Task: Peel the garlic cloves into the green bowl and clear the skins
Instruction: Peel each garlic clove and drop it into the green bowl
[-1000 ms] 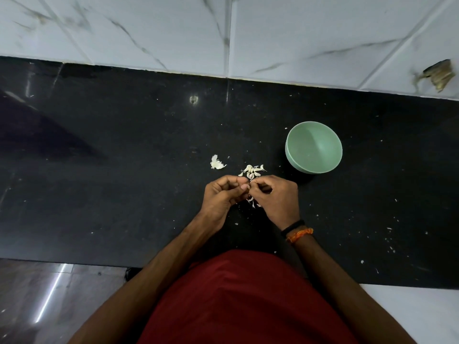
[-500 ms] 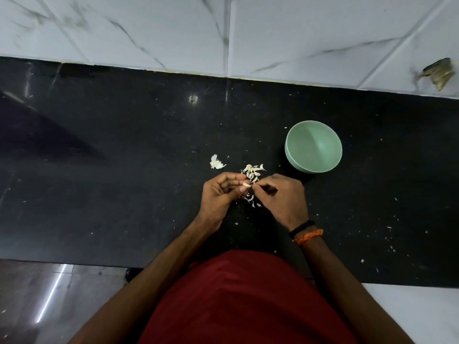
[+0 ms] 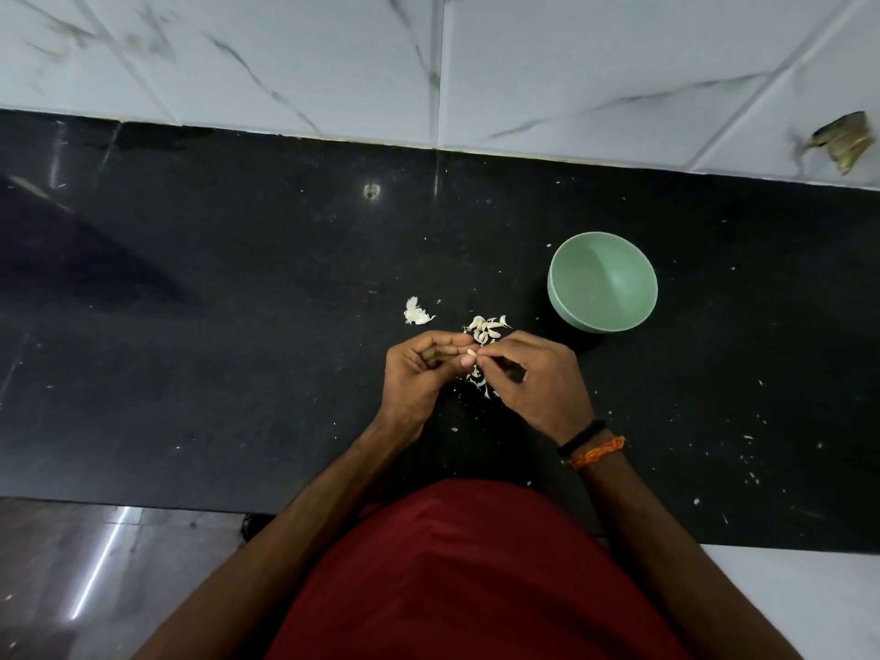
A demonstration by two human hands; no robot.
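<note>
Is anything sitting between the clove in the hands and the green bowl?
Nothing visible blocks it. The garlic clove is pinched between the left hand and right hand; the green bowl stands up and to the right. Only the loose skins lie flat beside that path.

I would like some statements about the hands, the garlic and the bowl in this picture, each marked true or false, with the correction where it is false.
1. The green bowl has peeled cloves in it. False: nothing shows inside it.
2. The left hand pinches a garlic clove at its fingertips. True.
3. The right hand rests flat on the counter. False: its fingers are curled and pinch at the clove held by the left hand.
4. Loose garlic skins lie on the counter just beyond the hands. True.
5. The bowl stands to the left of both hands. False: it stands to their right, farther back.
</note>
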